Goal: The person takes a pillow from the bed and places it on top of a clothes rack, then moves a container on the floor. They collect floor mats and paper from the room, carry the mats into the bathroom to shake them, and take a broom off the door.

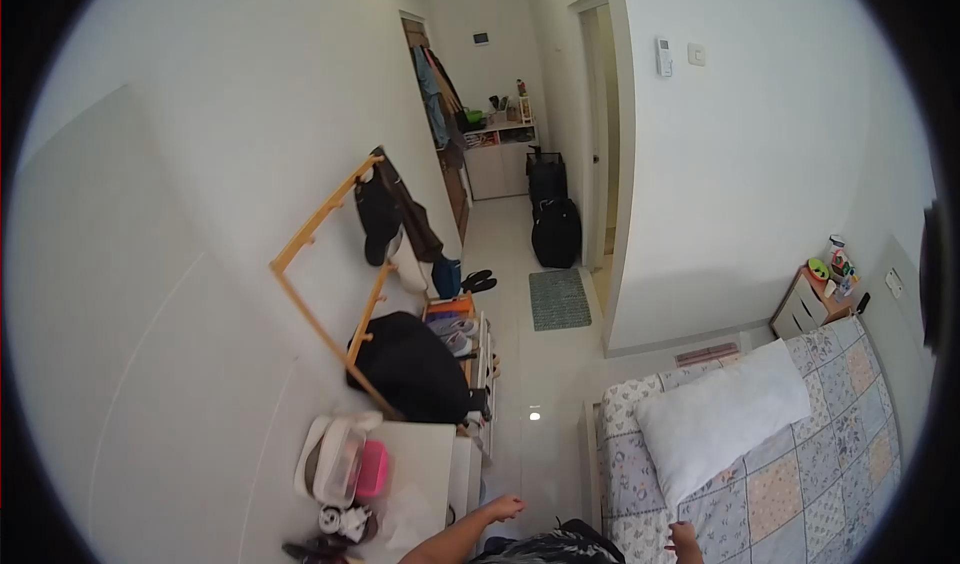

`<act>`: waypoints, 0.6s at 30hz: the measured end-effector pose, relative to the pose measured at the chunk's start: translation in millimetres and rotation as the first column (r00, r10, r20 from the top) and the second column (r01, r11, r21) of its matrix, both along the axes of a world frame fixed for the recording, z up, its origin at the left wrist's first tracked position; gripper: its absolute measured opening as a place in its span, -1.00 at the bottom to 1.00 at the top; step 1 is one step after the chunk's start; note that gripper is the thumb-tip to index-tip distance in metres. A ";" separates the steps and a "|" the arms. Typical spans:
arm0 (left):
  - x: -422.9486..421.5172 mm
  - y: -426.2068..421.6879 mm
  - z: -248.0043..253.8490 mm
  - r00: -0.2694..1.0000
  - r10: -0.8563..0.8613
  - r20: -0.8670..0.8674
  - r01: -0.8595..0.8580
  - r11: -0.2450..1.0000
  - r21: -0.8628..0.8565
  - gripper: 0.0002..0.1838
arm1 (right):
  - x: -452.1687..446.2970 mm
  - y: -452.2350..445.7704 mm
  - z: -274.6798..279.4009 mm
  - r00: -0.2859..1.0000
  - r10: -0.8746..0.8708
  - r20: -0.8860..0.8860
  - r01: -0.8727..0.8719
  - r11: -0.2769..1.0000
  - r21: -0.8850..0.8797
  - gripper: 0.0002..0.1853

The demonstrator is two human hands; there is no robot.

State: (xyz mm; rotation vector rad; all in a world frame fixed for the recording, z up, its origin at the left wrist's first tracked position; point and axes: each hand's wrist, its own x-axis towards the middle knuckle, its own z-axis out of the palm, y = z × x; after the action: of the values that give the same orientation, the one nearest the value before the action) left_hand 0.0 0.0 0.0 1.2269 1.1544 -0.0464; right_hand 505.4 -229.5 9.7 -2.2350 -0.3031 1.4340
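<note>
At the bottom centre, my left hand (506, 507) reaches out over the floor beside a white table (425, 464). Its fingers are curled, and whether anything is in them is too small to tell. My right hand (683, 538) is at the near edge of the bed, over the patchwork bedsheet (775, 474), with its fingers curled; nothing can be made out in it. A white pillow (720, 414) lies on the bed, its lower corner just beyond my right hand.
A wooden rack (325, 214) with caps and bags stands at the left, near a large black bag (410, 364) and a shoe shelf (485, 384). Ahead are a green mat (560, 300), black luggage (556, 234) and a white cabinet (500, 171). A bedside drawer unit (803, 304) is at the right.
</note>
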 end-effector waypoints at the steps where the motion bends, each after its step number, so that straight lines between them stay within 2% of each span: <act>1: -1.6 5.5 5.6 1.000 -0.010 0.028 0.009 1.000 0.010 -0.50 | -5.0 -3.8 -0.2 0.989 -0.141 0.035 0.138 0.988 0.076 -0.35; 2: -5.3 9.0 10.1 0.998 -0.019 0.054 0.018 1.000 0.019 -0.50 | -12.2 -6.9 -2.6 0.958 -0.280 0.057 0.269 0.951 0.153 -0.36; 3: -96.9 70.3 31.5 0.993 -0.025 -0.117 0.023 0.999 -0.026 -0.50 | -114.6 51.0 -59.7 0.953 -0.286 -0.097 0.293 0.954 0.065 -0.36; 5: -83.8 112.0 40.2 0.995 -0.082 -0.061 0.088 0.991 0.102 -0.49 | -109.3 96.3 -65.5 0.866 -0.499 -0.026 0.498 0.860 0.110 -0.42; 7: -79.4 153.2 28.3 0.997 -0.062 -0.049 0.068 0.990 0.127 -0.50 | -103.5 138.9 -74.4 0.870 -0.493 0.032 0.488 0.868 0.094 -0.46; 9: -78.0 186.6 20.1 0.999 -0.035 -0.034 0.040 0.988 0.150 -0.50 | -93.8 183.3 -78.7 0.971 -0.240 -0.014 0.236 0.964 -0.123 -0.51; 10: -81.2 203.7 18.6 0.997 -0.012 -0.074 0.023 0.989 0.147 -0.51 | -84.8 206.5 -83.1 0.999 -0.039 -0.022 0.031 0.957 -0.287 -0.60; 11: -85.1 216.8 18.1 0.994 0.008 -0.111 0.007 0.991 0.137 -0.51 | -82.2 231.0 -75.1 0.999 -0.036 -0.023 0.028 0.954 -0.298 -0.60; 13: -98.6 248.2 23.8 0.935 -0.245 -0.255 0.304 0.925 0.229 -0.52 | -82.5 279.0 -64.7 0.963 0.228 -0.145 -0.268 0.868 -0.417 -0.67; 14: -111.9 266.6 2.8 0.895 -0.280 -0.346 0.393 0.863 0.318 -0.52 | -79.5 306.6 -71.4 0.965 0.220 -0.144 -0.259 0.889 -0.377 -0.69; 15: -129.9 278.4 -29.9 0.849 -0.300 -0.436 0.479 0.785 0.393 -0.53 | -81.9 342.2 -55.4 0.961 0.252 -0.112 -0.275 0.904 -0.327 -0.70; 16: -142.3 296.8 -39.2 0.853 -0.265 -0.450 0.432 0.842 0.322 -0.54 | -88.7 373.2 -34.9 0.956 0.284 -0.075 -0.293 0.912 -0.286 -0.71; 17: -150.5 314.1 -45.9 0.858 -0.231 -0.458 0.373 0.894 0.249 -0.55 | -90.5 402.3 -38.8 0.966 0.251 -0.065 -0.259 0.948 -0.186 -0.73; 18: -156.5 329.2 -51.7 0.873 -0.171 -0.456 0.310 0.918 0.249 -0.56 | -90.9 434.9 -44.7 0.974 0.222 -0.053 -0.226 0.970 -0.084 -0.76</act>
State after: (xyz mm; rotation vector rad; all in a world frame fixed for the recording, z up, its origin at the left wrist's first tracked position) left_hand -156.5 329.2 -51.7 1.7037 1.4136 -0.3497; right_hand 414.5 205.3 -35.0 -2.2970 -0.5000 1.6395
